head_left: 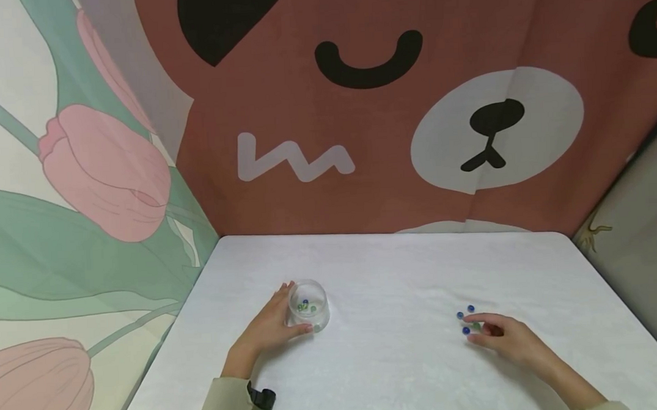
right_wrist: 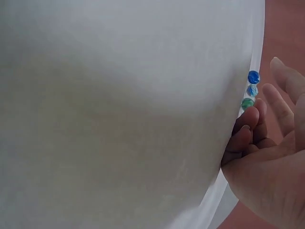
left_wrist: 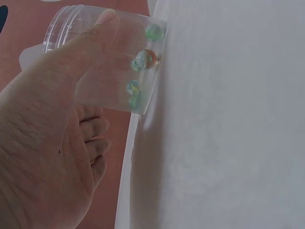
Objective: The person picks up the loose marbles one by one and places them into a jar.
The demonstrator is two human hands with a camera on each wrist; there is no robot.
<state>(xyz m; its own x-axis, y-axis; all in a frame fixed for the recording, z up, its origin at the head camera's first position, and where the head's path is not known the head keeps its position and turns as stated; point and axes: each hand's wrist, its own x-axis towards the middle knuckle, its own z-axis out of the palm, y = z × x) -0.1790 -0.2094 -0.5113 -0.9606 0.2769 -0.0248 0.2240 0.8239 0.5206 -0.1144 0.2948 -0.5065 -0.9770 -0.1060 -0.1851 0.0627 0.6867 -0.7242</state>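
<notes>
Here, on a white-covered table (head_left: 390, 367), my two hands sit well apart. My left hand (head_left: 272, 327) grips a clear round jar (head_left: 323, 315), which stands upright, its mouth up, with a few marbles (left_wrist: 153, 32) at the bottom. Far off to the right, four loose marbles form a small cluster, and my right hand (head_left: 507, 339) is much the nearer one, just beside them. Its thumb and index finger stand apart: a green marble (head_left: 476, 326) lies between them, a dark blue marble (head_left: 466, 330) rests near their tips, and a paler blue marble (head_left: 460, 315) and a second dark blue one (head_left: 470, 308) lie just beyond the index finger. I see nothing pinched there; whether the curled lower fingers hide anything, I cannot tell. Being round, the marbles have no long axis; the jar lies across bare cloth to their left.
</notes>
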